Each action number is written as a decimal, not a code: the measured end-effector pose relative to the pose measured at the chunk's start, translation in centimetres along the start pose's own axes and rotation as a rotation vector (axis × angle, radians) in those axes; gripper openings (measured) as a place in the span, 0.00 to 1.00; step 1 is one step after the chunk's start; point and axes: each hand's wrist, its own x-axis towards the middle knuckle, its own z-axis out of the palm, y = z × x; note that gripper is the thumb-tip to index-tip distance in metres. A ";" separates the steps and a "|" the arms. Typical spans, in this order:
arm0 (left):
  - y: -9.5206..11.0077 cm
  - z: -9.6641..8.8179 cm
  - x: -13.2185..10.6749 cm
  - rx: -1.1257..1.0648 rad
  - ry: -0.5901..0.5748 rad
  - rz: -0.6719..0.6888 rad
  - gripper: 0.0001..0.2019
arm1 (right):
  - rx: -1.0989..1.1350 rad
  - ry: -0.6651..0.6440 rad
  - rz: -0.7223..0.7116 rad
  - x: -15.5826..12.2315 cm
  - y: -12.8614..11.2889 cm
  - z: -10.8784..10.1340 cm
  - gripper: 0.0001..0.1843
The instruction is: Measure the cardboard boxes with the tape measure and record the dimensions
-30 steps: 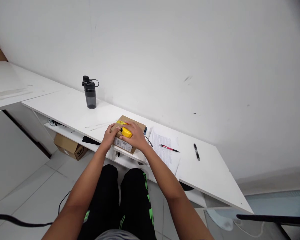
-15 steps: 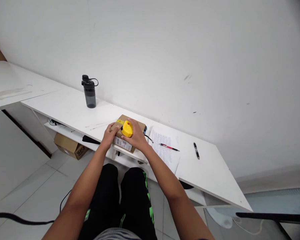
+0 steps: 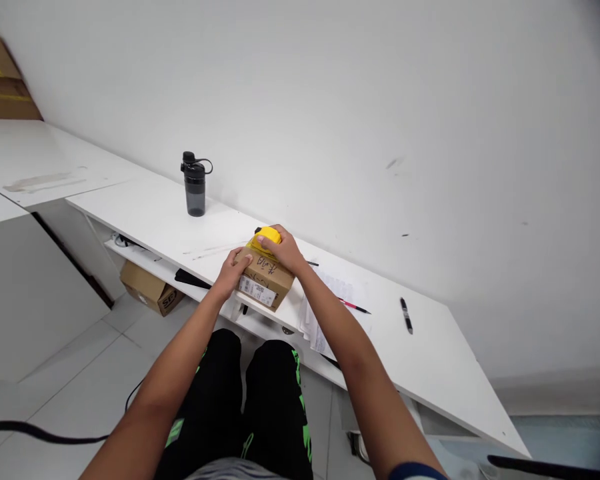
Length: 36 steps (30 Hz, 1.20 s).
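A small cardboard box [image 3: 273, 273] with handwriting on top and a white label on its near side sits at the front of the white desk. My left hand [image 3: 231, 273] grips its left end, thumb on the top face and fingers around the side. Above the far edge of the box, a yellow tape measure [image 3: 269, 235] is in my right hand [image 3: 289, 253], whose fingers are closed round its case. Whether any blade is pulled out, I cannot tell.
Right of the box lie printed papers [image 3: 313, 327] with a red-and-black pen [image 3: 355, 306] on them. Farther right is a black pen [image 3: 407, 316]. A dark bottle [image 3: 195, 193] stands near the wall. Below the desk sits an open carton [image 3: 147, 288]; larger cartons [image 3: 5, 87] are far left.
My right hand has carried the tape measure from over the middle of the box to its far edge, uncovering the handwriting. My left hand stays on the box. The view has shifted slightly.
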 end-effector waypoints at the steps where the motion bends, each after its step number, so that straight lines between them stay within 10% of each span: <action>1: 0.0 0.0 0.0 0.001 -0.003 -0.001 0.29 | 0.017 0.007 0.004 0.6 0.0 0.5 0.23; 17: 0.0 0.3 0.0 -0.001 0.019 0.002 0.31 | -0.083 -0.033 -0.030 2.2 -0.8 2.4 0.19; 29: 0.6 0.3 0.0 0.247 0.063 0.121 0.26 | -0.210 -0.142 0.065 1.1 -1.9 0.3 0.19; 36: 0.5 0.3 -0.1 0.405 0.132 0.190 0.22 | -0.234 -0.119 0.185 -2.7 -1.0 -4.5 0.21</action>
